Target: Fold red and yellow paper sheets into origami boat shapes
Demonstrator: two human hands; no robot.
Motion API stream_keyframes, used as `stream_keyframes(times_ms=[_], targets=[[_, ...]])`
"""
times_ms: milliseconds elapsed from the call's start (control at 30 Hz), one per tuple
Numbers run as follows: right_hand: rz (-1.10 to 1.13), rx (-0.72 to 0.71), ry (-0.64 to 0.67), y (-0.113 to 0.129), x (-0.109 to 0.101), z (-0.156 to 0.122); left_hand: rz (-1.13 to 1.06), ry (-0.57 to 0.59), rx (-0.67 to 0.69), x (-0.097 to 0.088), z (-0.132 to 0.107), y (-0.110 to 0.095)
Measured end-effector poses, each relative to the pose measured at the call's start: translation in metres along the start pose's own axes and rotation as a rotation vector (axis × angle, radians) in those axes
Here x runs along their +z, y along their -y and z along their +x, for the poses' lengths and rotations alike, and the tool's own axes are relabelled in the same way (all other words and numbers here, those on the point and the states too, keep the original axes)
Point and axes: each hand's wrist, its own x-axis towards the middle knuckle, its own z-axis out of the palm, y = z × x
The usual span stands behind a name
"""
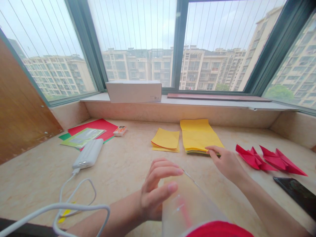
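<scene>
A large translucent plastic container (195,200), shaped like a cup, rises from the bottom edge close to the camera. Its near end is red, and a blurred red streak shows through the wall. My left hand (159,187) is curled against its left side, thumb and fingertips at the far end. My right hand (223,161) pinches the near right corner of a stack of yellow paper (199,133); darker sheets show at its lower edge. Left of this stack lies a smaller pile of yellow squares (166,138). Two folded red paper pieces, one (253,158) beside the other (281,159), lie to the right.
A black phone (298,194) lies at the right edge. On the left, a white power bank (89,153) with a looping white cable (81,206) rests by red paper (98,125), a clear packet (84,136) and a small orange-white pack (120,131). A white box (134,92) stands on the windowsill.
</scene>
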Motion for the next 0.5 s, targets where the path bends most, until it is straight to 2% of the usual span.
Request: stream_keyframes(times_ms=[200, 500], targets=[[0.006, -0.014, -0.008, -0.0033, 0.002, 0.0003, 0.005, -0.026, 0.005, 0.001, -0.0007, 0.0009], [0.018, -0.014, -0.023, -0.0067, 0.0029, 0.0016, -0.012, -0.029, -0.069, 0.0027, -0.009, 0.0048]])
